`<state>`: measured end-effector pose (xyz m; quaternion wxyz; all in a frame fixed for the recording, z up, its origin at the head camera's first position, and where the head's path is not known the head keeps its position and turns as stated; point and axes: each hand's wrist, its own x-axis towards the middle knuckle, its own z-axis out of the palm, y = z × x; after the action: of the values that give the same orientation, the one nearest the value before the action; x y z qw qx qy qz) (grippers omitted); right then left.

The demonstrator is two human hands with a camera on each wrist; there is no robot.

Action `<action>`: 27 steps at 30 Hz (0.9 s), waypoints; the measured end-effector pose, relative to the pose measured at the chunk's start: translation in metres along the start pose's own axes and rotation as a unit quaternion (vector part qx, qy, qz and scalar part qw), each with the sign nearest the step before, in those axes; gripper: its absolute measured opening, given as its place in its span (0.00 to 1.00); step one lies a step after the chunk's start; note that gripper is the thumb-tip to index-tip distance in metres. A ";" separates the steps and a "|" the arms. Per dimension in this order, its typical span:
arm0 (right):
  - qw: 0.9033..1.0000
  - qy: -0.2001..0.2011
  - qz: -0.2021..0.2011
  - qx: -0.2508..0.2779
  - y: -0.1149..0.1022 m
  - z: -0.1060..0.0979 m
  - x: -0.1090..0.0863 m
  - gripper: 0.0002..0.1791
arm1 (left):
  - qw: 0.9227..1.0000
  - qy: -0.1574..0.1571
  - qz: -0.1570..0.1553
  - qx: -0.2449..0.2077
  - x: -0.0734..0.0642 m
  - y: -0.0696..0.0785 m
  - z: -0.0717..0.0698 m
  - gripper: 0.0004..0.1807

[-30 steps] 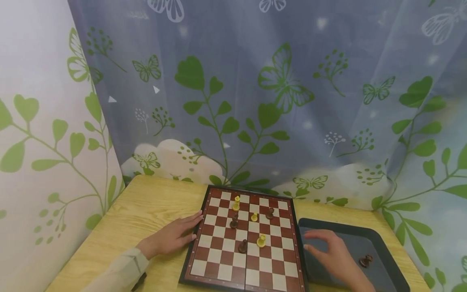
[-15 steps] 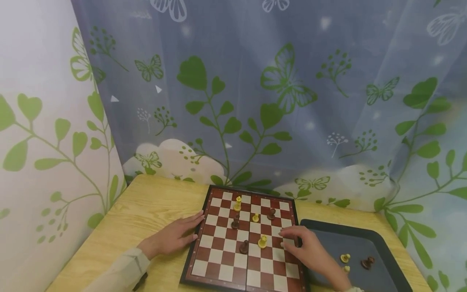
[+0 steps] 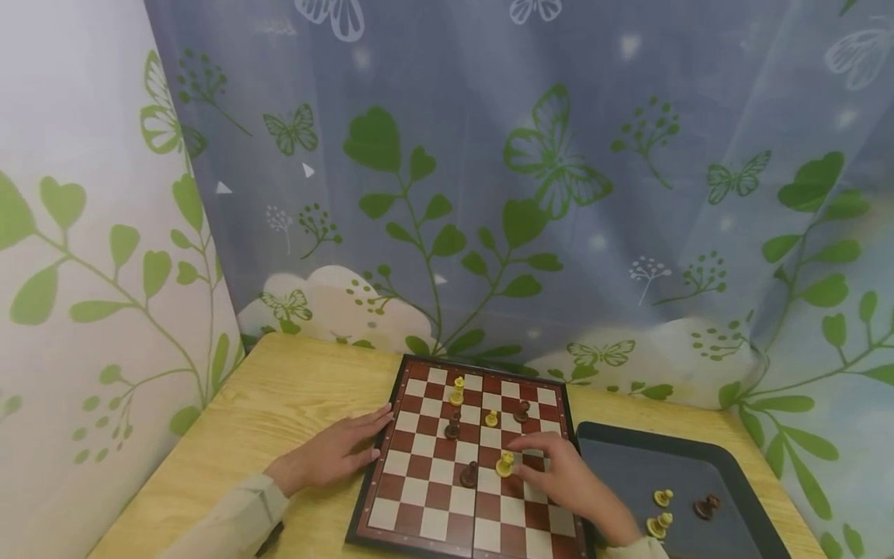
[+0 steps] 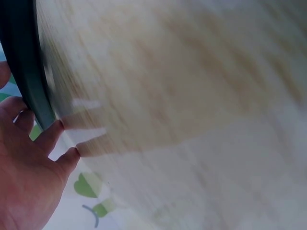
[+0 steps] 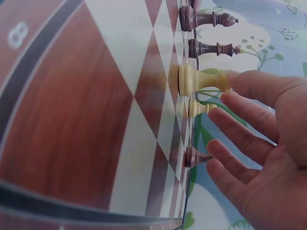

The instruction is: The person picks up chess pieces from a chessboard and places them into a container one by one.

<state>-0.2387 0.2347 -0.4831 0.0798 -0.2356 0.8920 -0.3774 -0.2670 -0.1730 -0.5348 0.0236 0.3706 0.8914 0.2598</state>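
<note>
My right hand [image 3: 562, 477] is over the right half of the chessboard [image 3: 436, 497], thumb and fingertips beside a yellow chess piece [image 3: 504, 466] that looks like a rook. In the right wrist view, the thumb overlaps this piece's top [image 5: 224, 80]; contact is unclear, and the fingers are spread, not closed around it. My left hand [image 3: 335, 450] rests on the table with fingertips against the board's left edge. Also standing on the board are a dark bishop [image 3: 469, 475], a taller dark piece [image 3: 452, 427], a tall yellow piece [image 3: 457, 393], a yellow pawn [image 3: 492, 419] and a small dark piece [image 3: 521, 412].
Right of the board lies a dark tray [image 3: 642, 446]. In it are two yellow pieces, one smaller [image 3: 663, 498] and one larger [image 3: 658, 526], plus a dark piece [image 3: 707, 508]. A patterned curtain [image 3: 454, 194] hangs behind the wooden table [image 3: 300, 380].
My right hand has moved left from over the tray to the yellow rook-like piece, uncovering yellow pieces in the tray. My left hand stays at the board's edge.
</note>
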 end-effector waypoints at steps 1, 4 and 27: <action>1.000 -0.002 0.000 0.001 0.000 0.001 0.001 0.16 | 1.000 0.000 0.001 0.000 0.000 0.000 0.000 0.33; 1.000 -0.006 -0.004 0.002 0.000 0.003 0.002 0.15 | 1.000 0.002 0.002 0.002 0.000 -0.001 0.000 0.33; 0.998 0.033 -0.027 -0.046 0.002 0.009 0.009 0.11 | 1.000 -0.008 -0.005 0.000 0.000 -0.001 0.001 0.33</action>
<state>-0.2451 0.2260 -0.4908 0.0292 -0.2501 0.9039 -0.3458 -0.2674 -0.1733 -0.5357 0.0324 0.3682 0.8932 0.2563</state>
